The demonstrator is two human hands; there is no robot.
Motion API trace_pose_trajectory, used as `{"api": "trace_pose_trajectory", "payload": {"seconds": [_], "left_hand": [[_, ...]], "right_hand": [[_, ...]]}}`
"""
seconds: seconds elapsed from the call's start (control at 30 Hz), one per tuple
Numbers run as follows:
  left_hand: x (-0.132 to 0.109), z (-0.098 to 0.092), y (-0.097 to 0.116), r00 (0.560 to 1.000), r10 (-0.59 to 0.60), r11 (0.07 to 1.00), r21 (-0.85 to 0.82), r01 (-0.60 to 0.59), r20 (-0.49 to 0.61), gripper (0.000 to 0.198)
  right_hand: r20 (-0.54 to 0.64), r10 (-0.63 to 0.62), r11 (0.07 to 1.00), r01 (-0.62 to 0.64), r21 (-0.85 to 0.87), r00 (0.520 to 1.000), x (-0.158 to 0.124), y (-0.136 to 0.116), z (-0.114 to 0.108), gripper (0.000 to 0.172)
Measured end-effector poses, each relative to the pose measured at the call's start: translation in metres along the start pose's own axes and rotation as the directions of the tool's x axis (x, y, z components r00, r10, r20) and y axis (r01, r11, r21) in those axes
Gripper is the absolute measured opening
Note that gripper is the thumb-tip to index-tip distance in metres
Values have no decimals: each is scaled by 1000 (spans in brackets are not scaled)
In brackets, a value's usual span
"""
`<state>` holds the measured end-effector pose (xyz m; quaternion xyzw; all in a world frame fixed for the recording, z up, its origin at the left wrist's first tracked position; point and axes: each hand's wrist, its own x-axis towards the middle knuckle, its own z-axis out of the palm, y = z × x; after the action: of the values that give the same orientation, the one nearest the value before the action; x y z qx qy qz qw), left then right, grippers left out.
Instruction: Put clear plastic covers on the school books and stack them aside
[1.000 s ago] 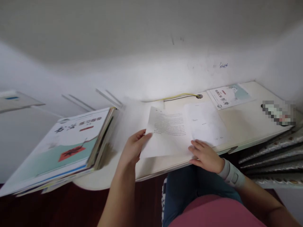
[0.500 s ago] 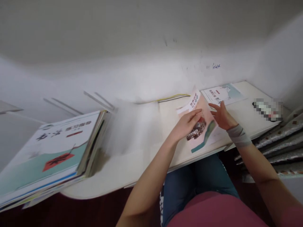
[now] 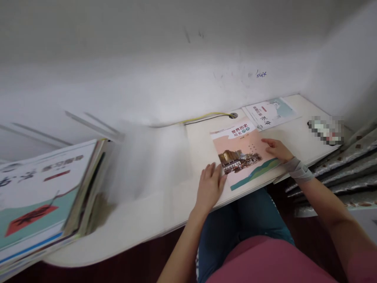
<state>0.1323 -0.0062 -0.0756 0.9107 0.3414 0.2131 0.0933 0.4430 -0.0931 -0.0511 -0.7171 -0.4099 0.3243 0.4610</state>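
A thin book point(image 3: 244, 143) with a pink cover, a town picture and a green-blue band lies flat on the white desk point(image 3: 159, 208), its title facing me. My left hand point(image 3: 209, 188) rests palm down at the book's lower left edge, fingers stretched out and touching or close to it. At the right edge, my right hand point(image 3: 277, 150) has its fingers extended over the cover; the hand is open and grips nothing that I can see. A grey band wraps the right wrist. Just behind the book lies a white and teal calligraphy booklet point(image 3: 271, 114).
A tall stack of books point(image 3: 41, 196) stands at the left, with a similar calligraphy cover on top. A yellow cable point(image 3: 203, 116) runs along the wall to a round hole. A blurred-out object point(image 3: 325, 129) lies at the right end, near silvery folded material point(image 3: 338, 173).
The pink book, raised and bent before, now lies flat on the desk. My left hand has moved off its cover to the left edge; my right hand has come down onto the right edge.
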Motion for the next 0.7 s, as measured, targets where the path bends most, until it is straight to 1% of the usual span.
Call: {"api": "trace_pose_trajectory", "payload": {"seconds": [0.07,0.17,0.33,0.47,0.53,0.6,0.67,0.7], "left_hand": [[0,-1,2,999,26,997,69,-27,23,47],[0,-2,2,998,33,992,122,-38,44,48],[0,-2,2,998,42,988,149,-50,57,49],[1,-5,7,997,32,985,167,-45,74,55],[1,-6,8,996,25,985,167,-38,82,58],[1,-6,9,997,19,987,156,-31,80,59],[1,-5,9,997,11,989,144,-22,73,59],[1,-4,9,998,7,990,140,-17,70,59]], "right_hand": [[0,-9,1000,9,-6,1000,0,2,-3,59],[2,-19,1000,19,-21,1000,0,5,-6,59],[13,-45,998,45,-48,999,1,7,-11,58],[14,-36,999,36,10,999,-4,8,-13,58],[6,-51,999,51,1,999,-4,10,-14,60],[-75,-121,986,112,-121,990,-3,12,-15,59],[-171,-226,935,164,-315,959,2,14,-16,54],[-188,-267,899,174,-402,945,5,15,-16,51]]}}
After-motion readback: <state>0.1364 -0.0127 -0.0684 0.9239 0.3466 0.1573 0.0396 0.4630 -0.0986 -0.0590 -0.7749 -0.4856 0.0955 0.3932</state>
